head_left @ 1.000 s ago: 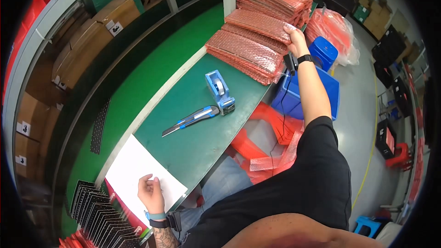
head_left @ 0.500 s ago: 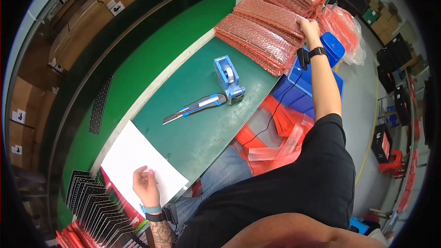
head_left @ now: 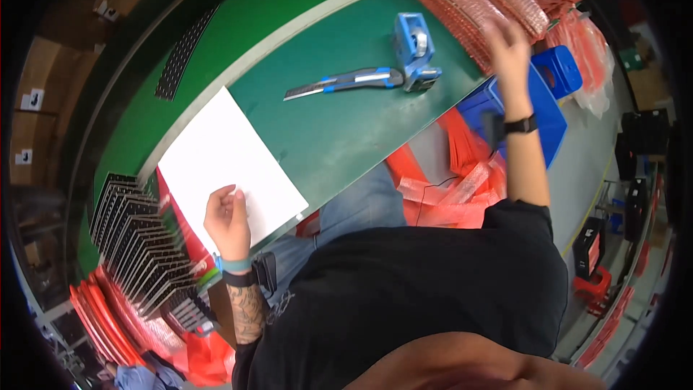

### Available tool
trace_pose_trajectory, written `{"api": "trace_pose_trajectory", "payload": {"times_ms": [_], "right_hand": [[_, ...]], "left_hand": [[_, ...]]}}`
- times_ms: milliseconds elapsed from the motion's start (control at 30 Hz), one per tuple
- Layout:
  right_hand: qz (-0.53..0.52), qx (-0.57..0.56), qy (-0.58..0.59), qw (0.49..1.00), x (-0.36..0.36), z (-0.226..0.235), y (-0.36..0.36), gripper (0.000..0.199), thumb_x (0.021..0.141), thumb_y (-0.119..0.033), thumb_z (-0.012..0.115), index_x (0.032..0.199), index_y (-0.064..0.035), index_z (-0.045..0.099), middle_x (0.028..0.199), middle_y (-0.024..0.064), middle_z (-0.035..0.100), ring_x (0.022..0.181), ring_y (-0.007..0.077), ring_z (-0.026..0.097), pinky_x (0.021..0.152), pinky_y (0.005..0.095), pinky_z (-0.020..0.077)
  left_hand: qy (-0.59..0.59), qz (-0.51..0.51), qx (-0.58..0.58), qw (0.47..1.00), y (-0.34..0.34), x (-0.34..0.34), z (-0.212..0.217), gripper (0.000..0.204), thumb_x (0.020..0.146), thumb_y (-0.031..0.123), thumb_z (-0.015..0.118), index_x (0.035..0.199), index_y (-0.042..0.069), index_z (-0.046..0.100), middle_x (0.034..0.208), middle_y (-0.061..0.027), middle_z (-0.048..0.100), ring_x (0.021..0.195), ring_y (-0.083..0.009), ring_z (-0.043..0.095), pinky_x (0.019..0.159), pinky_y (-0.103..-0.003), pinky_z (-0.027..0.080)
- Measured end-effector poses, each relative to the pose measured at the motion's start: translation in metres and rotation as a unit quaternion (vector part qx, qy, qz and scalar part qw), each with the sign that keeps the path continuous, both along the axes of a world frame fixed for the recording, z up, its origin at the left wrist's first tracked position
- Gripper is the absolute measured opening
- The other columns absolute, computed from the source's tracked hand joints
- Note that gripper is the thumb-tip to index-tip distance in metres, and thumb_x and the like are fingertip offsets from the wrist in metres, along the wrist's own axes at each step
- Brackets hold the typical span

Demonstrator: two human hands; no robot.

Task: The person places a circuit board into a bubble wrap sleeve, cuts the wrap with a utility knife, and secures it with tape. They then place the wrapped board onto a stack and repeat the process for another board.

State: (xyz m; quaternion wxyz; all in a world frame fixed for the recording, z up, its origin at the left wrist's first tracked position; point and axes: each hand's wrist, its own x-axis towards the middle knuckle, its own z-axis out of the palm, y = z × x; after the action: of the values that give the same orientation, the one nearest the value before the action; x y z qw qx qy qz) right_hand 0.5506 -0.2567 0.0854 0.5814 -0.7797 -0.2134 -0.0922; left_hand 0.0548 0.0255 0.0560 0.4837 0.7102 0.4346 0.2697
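My left hand [head_left: 229, 222] hovers over or rests on the near left part of a white sheet [head_left: 234, 148]; its fingers are loosely bent with nothing in them. My right hand [head_left: 508, 58] is open and slightly blurred, its fingers apart, in front of stacked red bubble-wrap packs [head_left: 462, 11]. I see nothing in it; whether it touches the stack I cannot tell. Between the hands, a blue and black box cutter [head_left: 346, 81] with its blade out lies on the green table [head_left: 310, 130]. Beside its handle stands a blue tape dispenser [head_left: 415, 50].
Rows of black perforated plates [head_left: 141, 238] stand at the left, near red bubble wrap. One black perforated strip [head_left: 186, 54] lies on the green surface beyond the pale rail [head_left: 289, 32]. Blue bins [head_left: 546, 126] and red wrap pieces [head_left: 473, 180] sit past the table's right edge.
My right hand has come off the red bubble-wrap stack and drawn back with its fingers spread. The view has shifted, while my left hand stays by the white sheet.
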Motion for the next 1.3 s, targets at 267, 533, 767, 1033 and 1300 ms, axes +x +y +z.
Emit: {"api": "trace_pose_trajectory", "payload": {"times_ms": [267,533,767,1033,1300], "right_hand": [[0.098,-0.11,0.069,0.987,-0.106,-0.042,0.061,0.051,0.08,-0.013,0.085,0.122,0.0042,0.062,0.105,0.0077,0.069,0.097,0.0134,0.066,0.085,0.0277,0.052],[0.206,-0.024,0.152,0.966,-0.117,-0.041,0.065,0.048,0.074,0.002,0.078,0.119,0.0035,0.062,0.101,0.0039,0.066,0.094,0.0124,0.064,0.081,0.0271,0.0514],[0.252,-0.095,0.116,0.956,-0.139,-0.043,0.087,0.052,0.073,0.001,0.079,0.122,0.0034,0.061,0.103,0.0033,0.065,0.093,0.0118,0.063,0.082,0.0252,0.0504],[0.104,0.211,-0.025,0.972,-0.152,-0.056,0.04,0.032,0.082,0.0,0.076,0.112,0.0003,0.067,0.098,0.0043,0.067,0.084,0.0122,0.063,0.077,0.0272,0.0519],[0.059,-0.401,0.272,0.873,-0.129,-0.427,-0.115,0.033,0.081,-0.026,0.072,0.101,-0.0008,0.075,0.108,0.0255,0.071,0.101,0.0425,0.068,0.09,0.0474,0.0547]], "left_hand": [[0.039,-0.091,0.049,0.994,-0.019,0.015,0.005,0.02,0.095,0.01,0.071,0.111,-0.003,0.069,0.085,-0.0025,0.065,0.073,-0.0068,0.058,0.065,-0.02,0.048],[0.161,-0.32,0.276,0.892,-0.053,0.14,0.04,0.046,0.09,0.028,0.07,0.13,0.005,0.062,0.099,-0.0236,0.069,0.082,-0.0409,0.069,0.076,-0.051,0.055],[0.206,-0.24,0.399,0.861,-0.056,0.209,-0.005,0.055,0.091,0.046,0.065,0.138,0.018,0.06,0.106,-0.0175,0.063,0.096,-0.0375,0.065,0.078,-0.05,0.056],[0.255,-0.269,0.406,0.835,-0.03,0.175,0.016,0.054,0.09,0.045,0.069,0.14,0.025,0.061,0.1,-0.0153,0.06,0.095,-0.0347,0.062,0.075,-0.048,0.054],[0.084,-0.333,0.31,0.886,-0.078,0.163,0.017,0.029,0.097,0.009,0.066,0.122,-0.006,0.066,0.084,-0.0129,0.059,0.075,-0.0242,0.054,0.07,-0.035,0.046]]}}
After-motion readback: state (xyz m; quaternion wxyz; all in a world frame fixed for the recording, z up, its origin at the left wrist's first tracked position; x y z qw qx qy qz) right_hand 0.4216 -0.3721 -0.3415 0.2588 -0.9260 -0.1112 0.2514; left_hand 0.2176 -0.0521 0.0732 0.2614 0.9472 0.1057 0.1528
